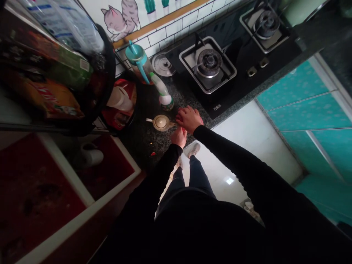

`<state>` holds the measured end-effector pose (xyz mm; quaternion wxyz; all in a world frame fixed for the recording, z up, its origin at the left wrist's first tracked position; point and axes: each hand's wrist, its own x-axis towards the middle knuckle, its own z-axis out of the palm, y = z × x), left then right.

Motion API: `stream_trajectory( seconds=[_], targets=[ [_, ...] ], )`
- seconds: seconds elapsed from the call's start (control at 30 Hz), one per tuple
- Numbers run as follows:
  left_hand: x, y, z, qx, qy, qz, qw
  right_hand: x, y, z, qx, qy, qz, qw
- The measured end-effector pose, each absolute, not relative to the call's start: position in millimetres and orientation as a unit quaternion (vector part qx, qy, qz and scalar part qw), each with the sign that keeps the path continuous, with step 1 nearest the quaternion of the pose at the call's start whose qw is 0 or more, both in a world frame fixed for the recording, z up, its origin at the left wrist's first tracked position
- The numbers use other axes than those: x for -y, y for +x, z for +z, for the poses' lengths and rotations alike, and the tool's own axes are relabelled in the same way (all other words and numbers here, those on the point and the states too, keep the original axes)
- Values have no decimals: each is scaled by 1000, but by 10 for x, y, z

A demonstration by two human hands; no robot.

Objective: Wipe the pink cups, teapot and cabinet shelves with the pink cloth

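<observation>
Black sleeves [228, 154] led to the left hand [178, 137] and right hand [189, 119], together at twelve o'clock around a small red item [182, 129], the grip partly hidden, beside a brass-coloured utensil [161, 123] at the speckled tabletop's [145, 146] edge. A fumble could have dropped the item floorward. The gas hob's [233, 88] badge [217, 107] was unreadable.

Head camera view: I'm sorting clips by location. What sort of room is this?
Probably a home kitchen: a gas stove, white wall tiles and a speckled stone counter.
</observation>
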<state>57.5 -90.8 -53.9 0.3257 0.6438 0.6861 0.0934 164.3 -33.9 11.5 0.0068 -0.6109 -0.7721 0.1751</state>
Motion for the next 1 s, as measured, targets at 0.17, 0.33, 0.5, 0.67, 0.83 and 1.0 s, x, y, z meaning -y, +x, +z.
stream_trajectory(
  seconds=[0.17, 0.33, 0.5, 0.67, 0.83, 1.0],
  targets=[
    [933, 584, -516, -681, 633, 122, 347, 91, 1571, 181, 724, -659, 203, -30],
    [947, 584, -523, -674, 635, 147, 349, -216, 1614, 28, 680, -698, 222, -24],
    [963, 580, -512, -682, 636, 125, 339, -453, 1828, 5, 691, -693, 206, 10],
    [959, 576, -479, -687, 636, 102, 337, -148, 1991, 242, 729, -648, 206, 85],
    [944, 589, -485, -692, 633, 92, 335, 499, 1879, 230, 807, -557, 164, 107],
    [943, 598, -502, -687, 629, 120, 345, 434, 1845, 45, 788, -582, 187, 74]
  ],
)
